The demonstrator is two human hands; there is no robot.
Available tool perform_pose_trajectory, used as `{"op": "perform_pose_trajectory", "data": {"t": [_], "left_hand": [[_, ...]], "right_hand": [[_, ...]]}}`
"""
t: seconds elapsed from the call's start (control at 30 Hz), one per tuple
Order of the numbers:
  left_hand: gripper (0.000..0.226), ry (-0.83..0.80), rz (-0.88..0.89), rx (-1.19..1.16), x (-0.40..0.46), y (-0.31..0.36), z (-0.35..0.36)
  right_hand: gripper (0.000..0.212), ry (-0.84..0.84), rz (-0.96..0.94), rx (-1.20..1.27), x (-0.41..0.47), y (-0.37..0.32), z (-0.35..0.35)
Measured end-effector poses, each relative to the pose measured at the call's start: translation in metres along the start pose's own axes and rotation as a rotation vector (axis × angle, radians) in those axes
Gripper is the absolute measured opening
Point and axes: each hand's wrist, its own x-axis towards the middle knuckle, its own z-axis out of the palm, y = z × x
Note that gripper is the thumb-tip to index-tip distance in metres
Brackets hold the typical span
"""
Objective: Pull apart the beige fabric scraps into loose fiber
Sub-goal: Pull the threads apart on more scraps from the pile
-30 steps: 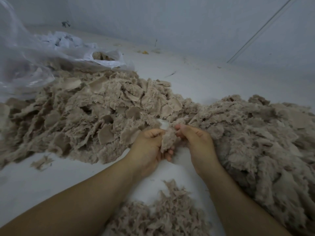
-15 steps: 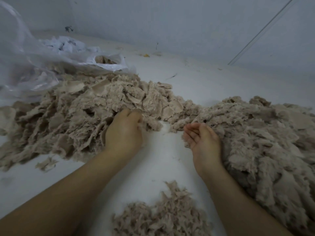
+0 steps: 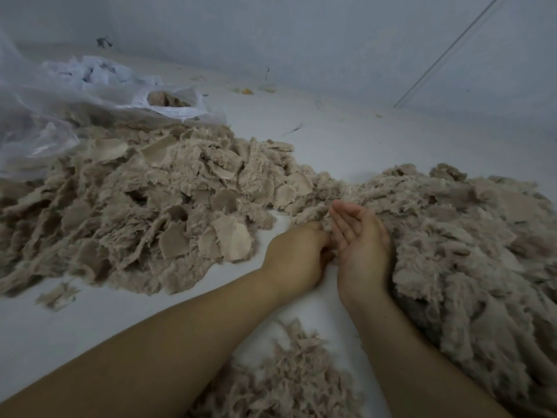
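While both forearms reach over the white floor (image 3: 346,140), the hands meet at the gap between two beige heaps. Right hand (image 3: 360,239): palm up, fingers straight and together, back of hand resting against the edge of the loose fiber heap (image 3: 458,245); nothing held in it. Left hand (image 3: 297,254): knuckles up, fingers curled under toward the right palm; fingertips hidden, so cannot tell whether it holds anything. Heap of fabric scraps (image 3: 144,206) lies left of the hands, flat pieces visible among the fluff. Smaller fiber clump (image 3: 289,372) sits between the forearms, near the bottom edge. Clear plastic bag (image 3: 60,110) lies behind the scrap heap, partly over it.
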Motion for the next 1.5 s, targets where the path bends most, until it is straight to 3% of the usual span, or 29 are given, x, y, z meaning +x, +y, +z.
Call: {"op": "perform_pose_trajectory", "data": {"t": [0.17, 0.37, 0.53, 0.63, 0.7, 0.8, 0.97, 1.03, 1.13, 1.23, 1.3, 1.43, 1.5], "left_hand": [[0.014, 0.088, -0.036, -0.29, -0.017, -0.014, -0.007], [0.027, 0.256, -0.415, -0.812, -0.046, -0.036, -0.022], [0.026, 0.247, -0.428, -0.955, -0.045, -0.032, -0.026], [0.031, 0.171, -0.362, -1.047, -0.045, -0.029, -0.027], [0.031, 0.118, -0.364, -1.108, -0.043, -0.028, -0.028], [0.035, 0.075, -0.405, -1.115, -0.04, -0.026, -0.028], [0.021, 0.22, -0.444, -1.031, -0.036, -0.028, -0.023], [0.031, 0.28, -0.447, -1.046, -0.038, -0.03, -0.023], [0.038, 0.392, -0.387, -1.036, -0.043, -0.029, -0.025], [0.032, 0.482, -0.28, -0.94, -0.045, -0.026, -0.023], [0.017, 0.46, -0.177, -0.872, -0.047, -0.02, -0.023], [0.033, 0.356, -0.046, -0.608, -0.048, -0.017, -0.02], [0.037, 0.35, -0.063, -0.582, -0.047, -0.015, -0.02]], "right_hand": [[0.038, 0.039, 0.159, -0.002, 0.003, 0.0, 0.002], [0.029, 0.082, 0.131, -0.144, 0.006, 0.001, -0.001], [0.011, -0.173, 0.005, -0.372, -0.006, 0.003, -0.001], [0.024, -0.346, -0.025, -0.469, -0.011, 0.004, 0.001], [0.026, -0.373, 0.019, -0.487, -0.013, 0.003, 0.002], [0.016, -0.364, 0.034, -0.463, -0.015, 0.0, 0.001], [0.017, -0.367, -0.013, -0.44, -0.015, 0.0, 0.0], [0.017, -0.354, -0.051, -0.448, -0.014, 0.001, -0.001], [0.02, -0.351, -0.106, -0.508, -0.013, 0.002, -0.001], [0.011, -0.332, -0.062, -0.478, -0.014, 0.0, 0.0], [0.013, -0.357, -0.038, -0.457, -0.015, -0.001, -0.001], [0.007, -0.394, 0.022, -0.386, -0.017, -0.003, -0.001], [0.009, -0.37, 0.061, -0.342, -0.017, -0.005, 0.0]]}}
